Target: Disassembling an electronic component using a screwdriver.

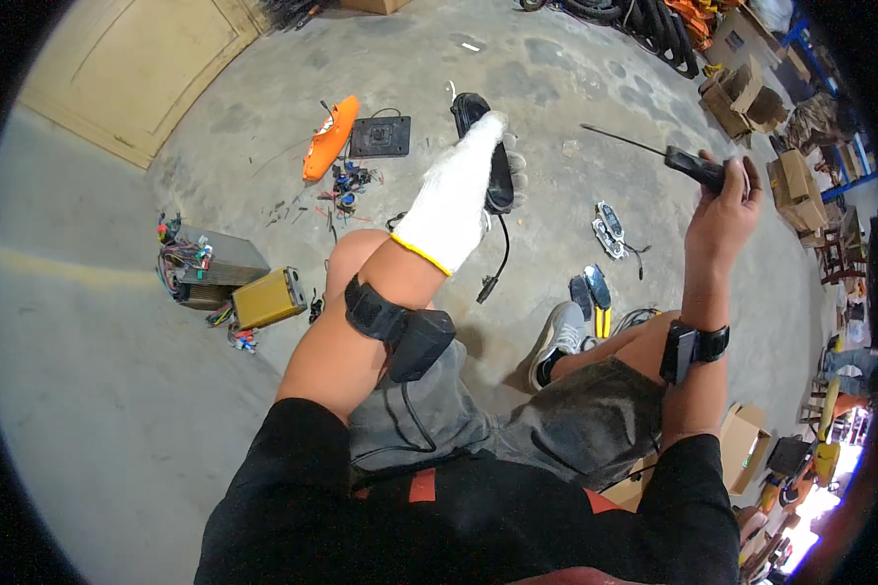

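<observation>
My left hand [456,200], in a white knitted glove with a yellow cuff, is wrapped round a long black plastic unit [499,185] above the concrete floor. The glove covers much of the unit's middle. A short black cable [503,249] with a connector at its tip hangs from the lower end, and a pale wire sticks out at the top. Bare and off to the right, my right hand [724,214] grips a screwdriver [691,166] by its black handle. The thin shaft points up and left, apart from the unit.
An orange curved shell [331,138], a black square panel [380,136] and a tangle of wires [346,185] lie left. Grey [226,255] and gold [269,298] metal boxes trail wires. Silver parts [610,230] and a yellow-handled tool [601,304] lie right. Cardboard boxes [798,195] line the right.
</observation>
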Demonstrator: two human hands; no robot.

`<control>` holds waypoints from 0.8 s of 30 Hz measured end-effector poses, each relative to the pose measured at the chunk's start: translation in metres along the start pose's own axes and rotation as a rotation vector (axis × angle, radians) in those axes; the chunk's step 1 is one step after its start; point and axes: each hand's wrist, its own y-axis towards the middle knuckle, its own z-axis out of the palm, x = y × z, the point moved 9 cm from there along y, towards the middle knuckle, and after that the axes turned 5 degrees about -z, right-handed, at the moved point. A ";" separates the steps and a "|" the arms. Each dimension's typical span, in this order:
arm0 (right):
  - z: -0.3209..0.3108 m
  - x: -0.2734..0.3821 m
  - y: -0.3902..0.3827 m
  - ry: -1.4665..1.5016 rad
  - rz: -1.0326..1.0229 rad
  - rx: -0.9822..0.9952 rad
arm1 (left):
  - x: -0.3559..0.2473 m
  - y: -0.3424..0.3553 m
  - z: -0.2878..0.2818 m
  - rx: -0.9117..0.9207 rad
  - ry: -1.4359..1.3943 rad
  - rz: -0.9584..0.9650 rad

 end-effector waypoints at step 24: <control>-0.024 -0.454 -0.389 -1.239 0.609 1.304 | -0.013 -0.012 -0.030 -0.175 -0.211 -0.112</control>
